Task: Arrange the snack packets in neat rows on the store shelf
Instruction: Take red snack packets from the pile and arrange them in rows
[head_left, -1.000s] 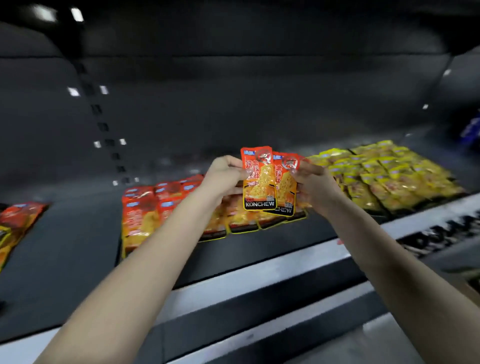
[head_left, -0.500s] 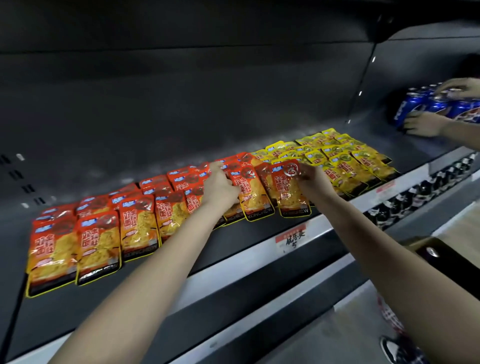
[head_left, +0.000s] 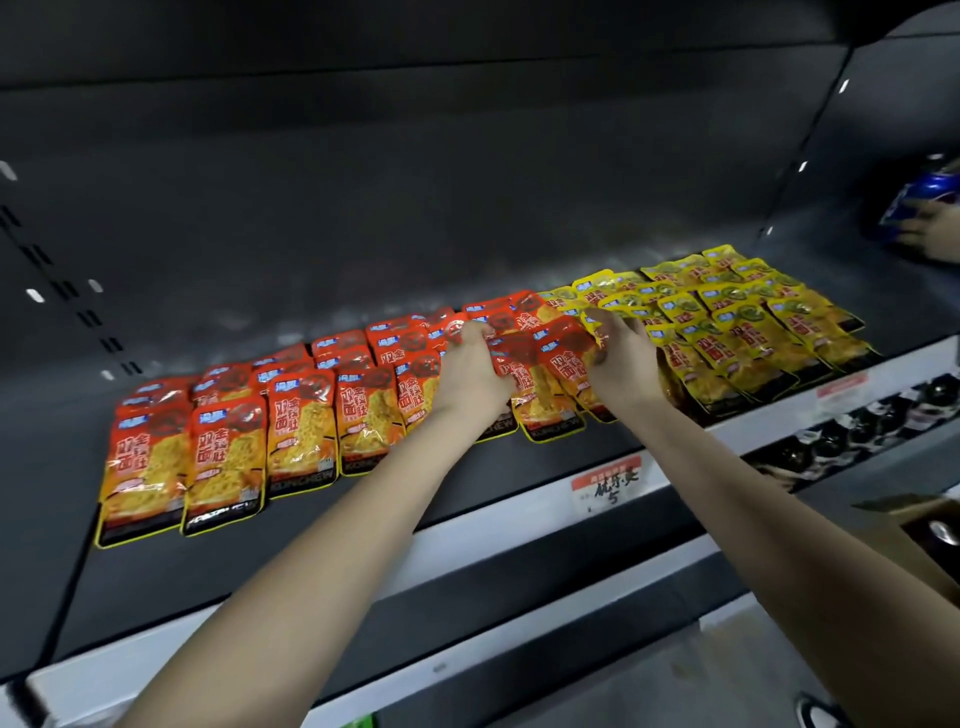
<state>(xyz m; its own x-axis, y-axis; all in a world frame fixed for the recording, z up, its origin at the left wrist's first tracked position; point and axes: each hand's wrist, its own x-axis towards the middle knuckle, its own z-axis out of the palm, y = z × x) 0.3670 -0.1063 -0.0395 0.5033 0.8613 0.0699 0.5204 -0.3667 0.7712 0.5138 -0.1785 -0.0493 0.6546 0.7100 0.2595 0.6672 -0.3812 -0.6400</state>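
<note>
Red packets (head_left: 540, 379) lie mid-shelf, overlapped and askew, between the left hand (head_left: 470, 371) and right hand (head_left: 621, 364), each pinching a packet edge. Left, red rows (head_left: 228, 441) read KONCHEW along their near edges; right, yellow rows (head_left: 737, 322) reach the shelf lip (head_left: 519, 514). Bare dark shelf stays open far behind and at far left. A handwritten price tag (head_left: 613, 480) hangs near.

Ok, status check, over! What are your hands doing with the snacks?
Both hands, left and right, on red packets at the row's right end. Yellow packets alongside. Nothing blocking.
</note>
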